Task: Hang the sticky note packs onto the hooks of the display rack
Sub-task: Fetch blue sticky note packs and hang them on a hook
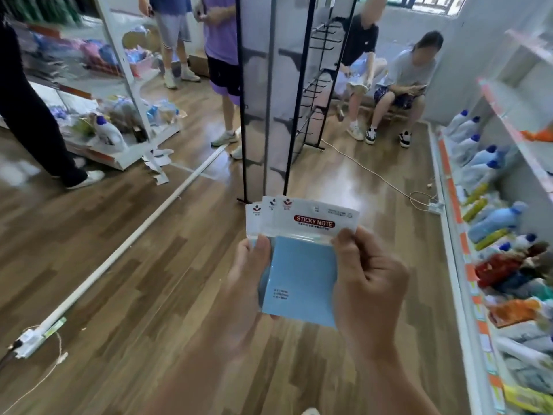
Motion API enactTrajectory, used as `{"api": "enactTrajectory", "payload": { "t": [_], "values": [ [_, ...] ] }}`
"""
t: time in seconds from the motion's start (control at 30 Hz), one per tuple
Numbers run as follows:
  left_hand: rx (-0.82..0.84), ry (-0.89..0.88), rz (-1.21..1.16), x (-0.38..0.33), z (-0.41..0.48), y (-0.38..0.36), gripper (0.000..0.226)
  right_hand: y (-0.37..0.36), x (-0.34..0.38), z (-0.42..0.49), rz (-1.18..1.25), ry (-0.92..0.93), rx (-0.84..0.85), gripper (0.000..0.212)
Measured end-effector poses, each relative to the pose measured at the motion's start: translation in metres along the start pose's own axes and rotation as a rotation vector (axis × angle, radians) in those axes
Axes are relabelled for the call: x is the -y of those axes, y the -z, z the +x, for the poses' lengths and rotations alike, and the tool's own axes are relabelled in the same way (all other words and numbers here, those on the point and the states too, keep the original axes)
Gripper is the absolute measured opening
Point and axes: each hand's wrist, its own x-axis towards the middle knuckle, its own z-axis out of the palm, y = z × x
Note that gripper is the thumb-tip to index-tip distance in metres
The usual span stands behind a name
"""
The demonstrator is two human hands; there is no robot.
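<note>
A fanned stack of blue sticky note packs point(302, 265) with white headers reading "STICKY NOTE" is held low in front of me. My left hand point(251, 283) grips the stack from the left, thumb on top. My right hand point(365, 274) pinches the front pack at its right edge. The black display rack point(270, 94) stands on the wooden floor straight ahead, beyond the packs, with a grey panel and black wire hooks point(321, 82) on its right side. The hooks that I can see carry nothing.
A white shelf point(466, 223) with detergent bottles runs along the right. Another white shelf unit point(119, 115) with goods stands at the left. A white rail point(125, 244) and a cable point(380, 175) lie on the floor. Several people stand or sit behind the rack.
</note>
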Motion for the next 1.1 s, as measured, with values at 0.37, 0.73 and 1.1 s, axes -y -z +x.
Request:
{"api": "enactTrajectory", "payload": {
  "t": [0.37, 0.73, 1.1],
  "values": [
    [-0.044, -0.066, 0.023, -0.026, 0.222, -0.067, 0.091, -0.038, -0.078, 0.230, 0.113, -0.023, 0.056, 0.028],
    [-0.149, -0.091, 0.021, -0.073, 0.446, -0.124, 0.078, -0.088, -0.146, 0.462, 0.147, -0.074, 0.153, 0.027],
    [-0.198, -0.150, -0.042, -0.133, 0.685, -0.146, 0.102, -0.175, -0.210, 0.701, 0.028, 0.085, 0.181, 0.015]
  ]
}}
